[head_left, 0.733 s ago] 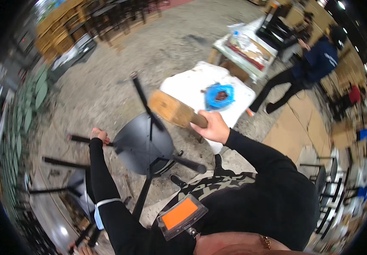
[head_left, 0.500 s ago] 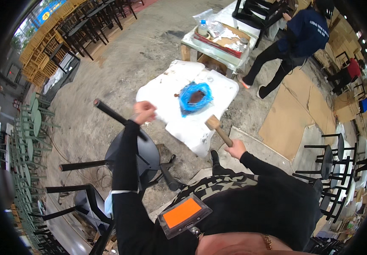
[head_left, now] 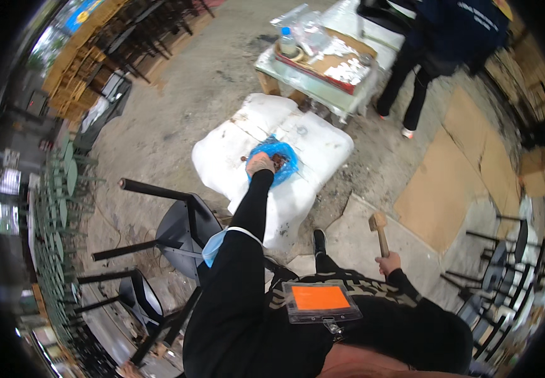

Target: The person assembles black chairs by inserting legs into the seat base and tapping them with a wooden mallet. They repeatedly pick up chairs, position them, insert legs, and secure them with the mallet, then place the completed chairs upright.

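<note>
My left hand (head_left: 260, 164) reaches into an open blue plastic bag (head_left: 289, 156), its fingers hidden among the small brown pieces inside. The bag rests on a white padded sheet (head_left: 222, 148) draped over a low support. A wooden mallet (head_left: 379, 227) stands head up in my right hand (head_left: 388, 262), whose fingers wrap round the handle's lower end. By my left arm a black chair (head_left: 187, 233) lies tipped over, legs pointing left. A blue face mask (head_left: 212, 247) hangs from a white loop round my left arm.
Beyond the sheet, a low table (head_left: 272, 68) bears a red-edged tray (head_left: 348, 82) with white scraps and a bottle (head_left: 287, 43). A person (head_left: 449, 44) in dark clothes stands at the back right. Stacked green stools (head_left: 64, 195) line the left; cardboard (head_left: 436, 189) covers floor at right.
My left hand has moved from above the sheet's left edge into the blue bag. The mallet has swung right and nearer, away from the sheet. The person at the back has turned away.
</note>
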`<state>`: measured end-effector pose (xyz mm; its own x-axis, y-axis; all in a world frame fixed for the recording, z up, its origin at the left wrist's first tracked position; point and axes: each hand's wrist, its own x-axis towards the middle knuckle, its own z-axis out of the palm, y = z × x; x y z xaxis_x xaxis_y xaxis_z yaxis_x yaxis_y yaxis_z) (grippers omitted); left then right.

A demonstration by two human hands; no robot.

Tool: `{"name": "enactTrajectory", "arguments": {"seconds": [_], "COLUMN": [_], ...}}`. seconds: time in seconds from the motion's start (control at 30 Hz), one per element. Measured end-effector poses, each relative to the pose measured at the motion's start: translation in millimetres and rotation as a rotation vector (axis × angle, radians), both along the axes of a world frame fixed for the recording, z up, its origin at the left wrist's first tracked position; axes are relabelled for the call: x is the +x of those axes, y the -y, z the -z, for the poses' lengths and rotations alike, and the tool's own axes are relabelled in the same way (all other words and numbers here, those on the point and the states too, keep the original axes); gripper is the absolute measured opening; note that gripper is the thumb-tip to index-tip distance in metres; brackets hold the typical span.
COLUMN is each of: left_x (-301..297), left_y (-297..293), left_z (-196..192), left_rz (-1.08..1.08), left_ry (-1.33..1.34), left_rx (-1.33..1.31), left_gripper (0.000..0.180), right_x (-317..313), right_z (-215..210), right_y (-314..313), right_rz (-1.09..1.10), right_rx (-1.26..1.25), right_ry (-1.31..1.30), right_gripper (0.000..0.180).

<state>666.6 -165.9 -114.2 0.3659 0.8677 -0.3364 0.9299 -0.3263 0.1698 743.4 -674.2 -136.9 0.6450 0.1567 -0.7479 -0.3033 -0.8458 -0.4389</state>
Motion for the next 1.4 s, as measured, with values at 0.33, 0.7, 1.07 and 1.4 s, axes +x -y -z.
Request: {"name": "enactTrajectory", "arguments": {"seconds": [0.33, 0.7, 1.07, 1.4], "left_x": [17, -110, -541, -736], "left_y": [6, 28, 230, 296], "left_z": [2, -75, -197, -136], "left_rz": [-0.101, -0.555, -1.271, -1.425], "left_ry": [0.146, 1.126, 1.439, 1.378], "left_rx": [0.027, -0.488, 0.263, 0.056], "left_gripper": [0.03, 0.015, 0.013, 0.015], "right_x": [20, 54, -89, -319], "right_z": [-26, -42, -176, -200], "right_y": [-27, -117, -242, -204], "right_rz": [-0.068, -0.159, -0.657, -0.931], "right_rx": [0.109, 0.366, 0.888, 0.818], "right_ry": [0.031, -0.097, -0.145, -0.455], "right_gripper": [0.019, 0.017, 0.019, 0.018]}}
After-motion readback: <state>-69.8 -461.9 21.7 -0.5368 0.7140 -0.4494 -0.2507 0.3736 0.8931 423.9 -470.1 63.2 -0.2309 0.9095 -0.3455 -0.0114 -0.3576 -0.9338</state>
